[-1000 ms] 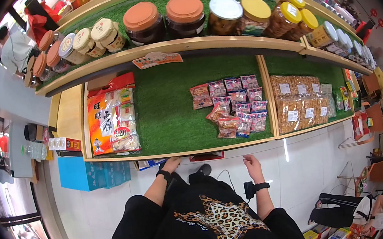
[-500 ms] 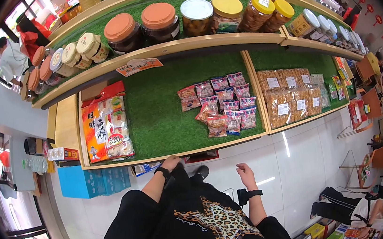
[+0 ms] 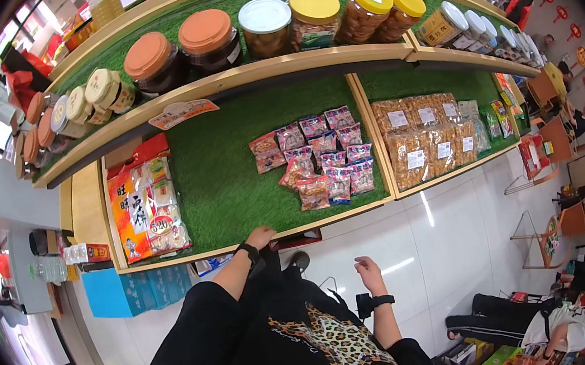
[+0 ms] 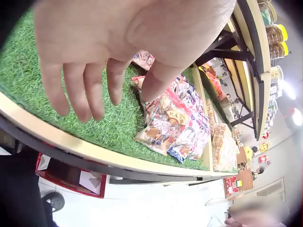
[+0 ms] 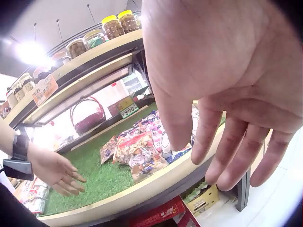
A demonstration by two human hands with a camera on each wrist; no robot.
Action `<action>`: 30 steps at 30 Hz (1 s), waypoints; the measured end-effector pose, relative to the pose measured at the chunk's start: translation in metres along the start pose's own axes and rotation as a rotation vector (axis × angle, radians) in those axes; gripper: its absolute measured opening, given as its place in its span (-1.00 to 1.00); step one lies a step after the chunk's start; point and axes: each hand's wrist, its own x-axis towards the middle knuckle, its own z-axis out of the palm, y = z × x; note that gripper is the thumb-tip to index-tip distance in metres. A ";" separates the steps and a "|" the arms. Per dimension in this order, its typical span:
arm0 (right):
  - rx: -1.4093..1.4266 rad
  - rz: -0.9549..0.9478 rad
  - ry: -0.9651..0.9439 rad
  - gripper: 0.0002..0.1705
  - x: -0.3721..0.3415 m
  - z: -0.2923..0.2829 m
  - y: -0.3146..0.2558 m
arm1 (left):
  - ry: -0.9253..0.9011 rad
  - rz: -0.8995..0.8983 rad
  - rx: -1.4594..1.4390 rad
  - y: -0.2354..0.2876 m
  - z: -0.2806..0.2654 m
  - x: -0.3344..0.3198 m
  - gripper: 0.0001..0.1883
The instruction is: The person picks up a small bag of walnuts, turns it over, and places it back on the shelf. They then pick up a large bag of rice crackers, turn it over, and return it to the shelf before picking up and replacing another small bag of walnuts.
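Observation:
My left hand (image 3: 261,237) is at the front edge of the green turf shelf (image 3: 213,184), its fingers loosely extended and holding nothing. In the left wrist view the fingers of that hand (image 4: 128,35) hang over the turf, with the thumb overlapping small snack packets (image 4: 175,116). These pink and blue packets (image 3: 322,157) lie in a cluster right of the shelf's middle. Out in front of the shelf, above the floor, my right hand (image 3: 369,275) is bent loosely with nothing in it. Its relaxed fingers fill much of the right wrist view.
At the shelf's left lies a large orange rice-cracker bag (image 3: 147,206). Beyond a wooden divider (image 3: 374,137) are bagged brown snacks (image 3: 424,138). Lidded jars (image 3: 207,37) line the upper shelf. Blue boxes (image 3: 128,291) stand below left; another person (image 3: 539,320) is at lower right.
My left hand has come up and forward onto the shelf's front edge. The right hand stays over the floor. Shelf and goods have slid left in the head view as it turned.

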 end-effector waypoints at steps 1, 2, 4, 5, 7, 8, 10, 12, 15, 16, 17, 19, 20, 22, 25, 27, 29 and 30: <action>-0.012 -0.015 -0.006 -0.67 0.002 0.001 -0.006 | 0.025 -0.016 -0.036 0.006 -0.001 0.004 -0.55; -0.023 -0.029 -0.014 -0.66 0.004 0.004 -0.012 | 0.018 -0.019 -0.032 0.013 -0.002 0.010 -0.55; -0.021 -0.025 -0.031 -0.65 0.011 0.008 -0.027 | 0.009 0.042 -0.074 0.024 -0.006 0.023 -0.56; -0.023 -0.027 -0.050 -0.64 0.015 0.010 -0.037 | 0.002 0.037 -0.075 0.027 -0.007 0.029 -0.56; -0.070 -0.073 -0.058 -0.60 0.030 0.020 -0.046 | 0.061 0.106 -0.078 0.035 -0.010 0.043 -0.55; -0.114 -0.128 -0.066 -0.56 0.038 0.026 -0.050 | 0.051 0.091 -0.090 0.051 -0.016 0.039 -0.55; -0.128 -0.129 -0.070 -0.51 0.050 0.036 -0.074 | 0.080 0.083 -0.155 0.056 -0.020 0.050 -0.53; -0.179 -0.127 -0.110 -0.35 0.065 0.045 -0.098 | 0.107 0.074 -0.221 0.063 -0.024 0.063 -0.52; -0.230 -0.120 -0.149 -0.22 0.093 0.061 -0.130 | 0.110 0.046 -0.242 0.073 -0.029 0.086 -0.53; -0.235 -0.107 -0.156 -0.22 0.104 0.065 -0.140 | 0.133 0.110 -0.236 0.074 -0.028 0.095 -0.52; -0.304 -0.133 -0.168 -0.17 0.114 0.070 -0.148 | 0.155 0.173 -0.228 0.080 -0.029 0.102 -0.52; -0.371 -0.146 -0.186 -0.12 0.133 0.080 -0.161 | 0.115 0.164 -0.179 0.089 -0.031 0.113 -0.44; -0.401 -0.206 -0.167 -0.11 0.142 0.085 -0.166 | 0.130 0.101 -0.101 0.095 -0.029 0.120 -0.39; -0.457 -0.223 -0.156 -0.08 0.160 0.094 -0.173 | 0.112 0.072 0.010 0.098 -0.030 0.131 -0.24; -0.515 -0.244 -0.127 -0.07 0.178 0.104 -0.174 | 0.040 0.013 0.105 0.096 -0.026 0.141 -0.29; -0.520 -0.162 -0.157 -0.07 0.182 0.107 -0.174 | -0.037 0.022 0.054 0.113 -0.038 0.129 -0.37; -0.621 -0.130 -0.146 -0.07 0.182 0.109 -0.165 | -0.113 0.030 0.001 0.110 -0.037 0.127 -0.45; -0.594 -0.158 -0.123 -0.15 0.179 0.109 -0.160 | -0.021 0.183 -0.010 0.107 -0.034 0.126 -0.52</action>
